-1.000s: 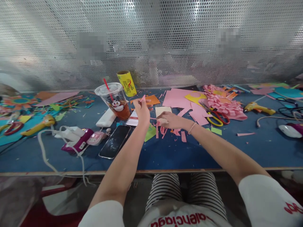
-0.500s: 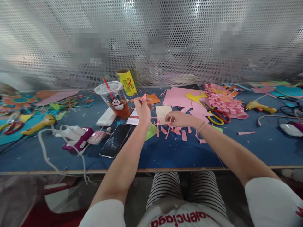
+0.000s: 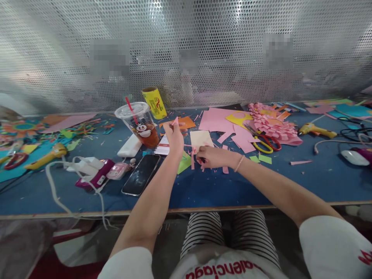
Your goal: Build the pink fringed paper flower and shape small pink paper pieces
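My left hand (image 3: 174,135) is raised above the desk with its fingers pinched on a small pink paper piece (image 3: 175,121), whose tip sticks up past them. Lower and to the right, my right hand (image 3: 213,157) is closed, its fingers curled down over pink paper scraps (image 3: 202,166) that partly show beneath them. A cream paper square (image 3: 200,138) lies just beyond that hand. Pink strips (image 3: 193,161) and a light green paper piece (image 3: 184,163) lie between my two hands.
Left of my left arm are a drink cup (image 3: 143,130), a phone (image 3: 141,175) and a purple power strip (image 3: 94,176) with cables. Pink sheets (image 3: 216,119), red-and-yellow scissors (image 3: 266,142) and a fringed pink paper piece (image 3: 273,128) lie right. A glue gun (image 3: 318,130) is farther right.
My right hand has moved slightly left and toward me, over the pink scraps. Fewer scraps show to its right, and two small green pieces are visible there. My left hand has hardly moved.
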Action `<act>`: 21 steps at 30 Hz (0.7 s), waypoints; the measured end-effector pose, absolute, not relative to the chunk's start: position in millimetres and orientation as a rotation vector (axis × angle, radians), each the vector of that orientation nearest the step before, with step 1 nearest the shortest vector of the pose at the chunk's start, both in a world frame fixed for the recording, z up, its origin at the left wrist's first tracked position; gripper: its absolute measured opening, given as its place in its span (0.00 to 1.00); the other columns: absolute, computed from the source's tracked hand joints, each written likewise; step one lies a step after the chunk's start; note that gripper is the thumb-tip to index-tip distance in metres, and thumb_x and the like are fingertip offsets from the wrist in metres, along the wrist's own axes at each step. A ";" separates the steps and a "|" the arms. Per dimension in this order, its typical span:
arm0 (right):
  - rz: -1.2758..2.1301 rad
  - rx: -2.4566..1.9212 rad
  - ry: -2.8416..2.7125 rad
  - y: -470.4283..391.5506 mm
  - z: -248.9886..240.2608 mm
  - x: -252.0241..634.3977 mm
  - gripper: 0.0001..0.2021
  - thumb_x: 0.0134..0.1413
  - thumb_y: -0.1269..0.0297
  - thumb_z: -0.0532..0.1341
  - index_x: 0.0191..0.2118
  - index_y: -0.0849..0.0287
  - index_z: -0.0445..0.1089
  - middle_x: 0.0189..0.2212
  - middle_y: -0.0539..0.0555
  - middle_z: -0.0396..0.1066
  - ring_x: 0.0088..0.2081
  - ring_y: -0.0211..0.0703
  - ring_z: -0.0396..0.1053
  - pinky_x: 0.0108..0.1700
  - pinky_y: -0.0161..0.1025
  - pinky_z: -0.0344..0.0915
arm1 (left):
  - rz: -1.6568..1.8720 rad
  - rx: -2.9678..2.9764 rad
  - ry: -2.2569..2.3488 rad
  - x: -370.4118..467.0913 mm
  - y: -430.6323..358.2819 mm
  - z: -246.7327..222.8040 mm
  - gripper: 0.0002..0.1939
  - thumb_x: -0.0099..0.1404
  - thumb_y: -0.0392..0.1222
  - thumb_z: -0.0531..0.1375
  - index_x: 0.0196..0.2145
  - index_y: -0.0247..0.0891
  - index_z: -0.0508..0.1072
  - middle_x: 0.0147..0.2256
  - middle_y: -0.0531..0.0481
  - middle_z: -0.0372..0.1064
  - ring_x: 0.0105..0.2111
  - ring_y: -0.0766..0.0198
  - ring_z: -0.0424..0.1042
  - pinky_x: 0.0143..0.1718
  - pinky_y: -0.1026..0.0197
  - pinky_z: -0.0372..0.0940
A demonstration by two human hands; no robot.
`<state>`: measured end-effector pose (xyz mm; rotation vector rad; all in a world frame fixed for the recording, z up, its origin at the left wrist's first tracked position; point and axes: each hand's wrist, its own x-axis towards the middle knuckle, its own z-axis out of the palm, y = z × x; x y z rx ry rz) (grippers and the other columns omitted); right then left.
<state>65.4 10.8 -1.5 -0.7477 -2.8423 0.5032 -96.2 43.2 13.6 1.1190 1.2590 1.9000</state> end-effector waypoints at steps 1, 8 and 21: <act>0.498 -0.716 -2.846 9.2 -4.8 63.3 0.05 0.49 0.66 0.58 0.33 0.61 0.68 0.37 0.58 0.65 0.36 0.41 0.63 0.38 0.37 0.60 | 1.898 1.120 1.258 -96.3 43.4 13.6 0.08 0.63 0.46 0.49 0.34 0.40 0.52 0.33 0.50 0.68 0.21 0.71 0.66 0.21 0.66 0.63; 0.784 -0.723 -2.819 12.8 -2.2 67.2 0.06 0.46 0.74 0.56 0.30 0.61 0.68 0.32 0.53 0.69 0.28 0.35 0.64 0.30 0.32 0.59 | 1.896 1.132 1.264 -97.1 43.8 12.8 0.08 0.63 0.46 0.49 0.34 0.41 0.51 0.33 0.50 0.68 0.21 0.71 0.67 0.21 0.67 0.63; 0.118 -0.869 -2.839 21.2 -11.5 63.0 0.08 0.52 0.73 0.52 0.33 0.62 0.69 0.35 0.58 0.69 0.39 0.42 0.65 0.38 0.36 0.58 | 1.889 1.156 1.270 -94.3 42.9 12.1 0.08 0.63 0.45 0.49 0.33 0.40 0.52 0.33 0.50 0.68 0.21 0.72 0.66 0.22 0.68 0.63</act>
